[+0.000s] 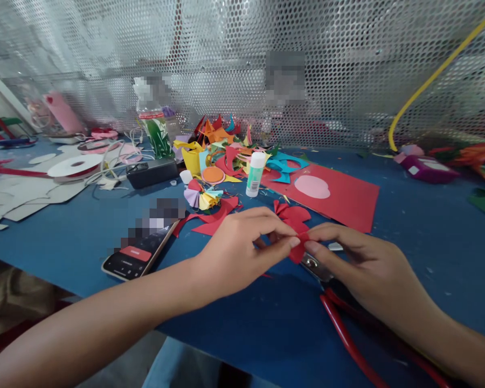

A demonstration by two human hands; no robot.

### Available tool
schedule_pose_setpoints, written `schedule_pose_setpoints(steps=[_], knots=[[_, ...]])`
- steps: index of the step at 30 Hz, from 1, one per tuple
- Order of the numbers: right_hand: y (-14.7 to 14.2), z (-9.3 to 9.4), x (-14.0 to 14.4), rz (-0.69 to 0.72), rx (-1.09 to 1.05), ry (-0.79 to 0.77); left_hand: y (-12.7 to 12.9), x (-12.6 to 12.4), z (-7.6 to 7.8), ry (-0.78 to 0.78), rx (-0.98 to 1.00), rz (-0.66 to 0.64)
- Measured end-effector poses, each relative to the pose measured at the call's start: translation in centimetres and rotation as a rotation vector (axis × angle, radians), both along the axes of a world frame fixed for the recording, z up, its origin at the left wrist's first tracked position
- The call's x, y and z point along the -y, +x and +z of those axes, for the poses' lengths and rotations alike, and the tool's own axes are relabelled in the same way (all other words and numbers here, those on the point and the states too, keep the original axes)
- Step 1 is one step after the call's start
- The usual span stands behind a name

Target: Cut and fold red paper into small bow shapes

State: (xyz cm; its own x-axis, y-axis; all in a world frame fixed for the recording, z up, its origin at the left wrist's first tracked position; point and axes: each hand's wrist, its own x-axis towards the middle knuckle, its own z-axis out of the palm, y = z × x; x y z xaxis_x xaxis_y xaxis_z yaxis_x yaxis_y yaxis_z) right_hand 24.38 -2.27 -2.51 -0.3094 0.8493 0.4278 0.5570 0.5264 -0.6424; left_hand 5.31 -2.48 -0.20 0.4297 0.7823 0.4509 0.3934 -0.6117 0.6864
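Note:
Between both hands is a small red paper piece (297, 253) with rounded edges. My left hand (238, 250) pinches its left side with thumb and fingertips. On the other side, my right hand (364, 258) pinches the piece close to the left fingertips. Under the hands lie scissors with red handles (345, 337), their blades partly hidden. Just behind the fingers, more red cut paper (293, 213) rests on the table. A white and green glue stick (255, 177) stands upright farther back, near a folded multicoloured paper flower (204, 197).
A phone (149, 248) lies left of my left hand. Behind are a black box (152, 173), a bottle (157, 132) and a pile of colourful paper scraps (216, 137). Red sheets (351, 202) with a pink oval (312, 187) lie right of the glue stick. A perforated metal panel (226, 48) borders the table.

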Motion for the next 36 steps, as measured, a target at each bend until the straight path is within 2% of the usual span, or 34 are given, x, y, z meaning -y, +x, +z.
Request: schedule_pose_setpoints(steps=[3,8,16,29,36], knots=[[0.18,-0.07,-0.11,-0.015,0.001,0.063,-0.03,-0.02,0.1,-0.018,-0.027,-0.05],[0.56,-0.61,-0.3,0.043,0.068,0.233,-0.3,-0.37,-0.1,0.031,-0.055,-0.148],[0.35,-0.46,-0.24,0.114,0.097,0.39,-0.14,-0.49,-0.54,0.013,0.019,-0.161],[0.47,-0.65,-0.22,0.155,0.098,0.386,0.22,-0.13,-0.37,0.031,0.057,-0.109],[0.36,-0.46,-0.03,0.109,0.037,0.317,0.2,-0.13,-0.43,-0.041,0.043,-0.167]])
